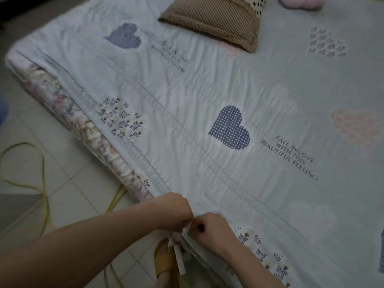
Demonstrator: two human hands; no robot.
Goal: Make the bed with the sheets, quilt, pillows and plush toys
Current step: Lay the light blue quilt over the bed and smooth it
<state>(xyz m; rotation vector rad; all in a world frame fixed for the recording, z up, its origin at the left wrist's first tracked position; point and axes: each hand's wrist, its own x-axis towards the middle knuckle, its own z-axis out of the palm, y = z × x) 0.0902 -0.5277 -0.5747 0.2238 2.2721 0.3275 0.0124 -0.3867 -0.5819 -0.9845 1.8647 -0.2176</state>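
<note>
Lettering on the pale blue-green sheet (187, 84) reads "FALL IN LOVE WITH THIS BEAUTIFUL FEELING", printed in dark capitals over three lines just beside a navy heart (229, 128) with white dots. The same lines appear again beside a second navy heart (124, 36) farther up the bed (there the letters are too blurred to read fully). The sheet lies spread over the mattress (68, 115), whose floral side shows below the sheet's gathered left edge. At the near corner the left hand (176, 210) and the right hand (209, 228) sit knuckle to knuckle, both with fingers curled, pinching the sheet's edge between them. A white strip (180, 260) hangs down just below the hands. Near the head of the bed a brown pillow (214, 21) rests on the sheet, with a black-spotted pillow (254, 3) touching it behind and a pink plush toy (299, 2) at the top edge, apart from both. Beside the bed, a yellow-green cord (44, 183) loops over the pale tiled floor (68, 183), and a foot in a yellow-strapped sandal (166, 260) stands under the hands.
</note>
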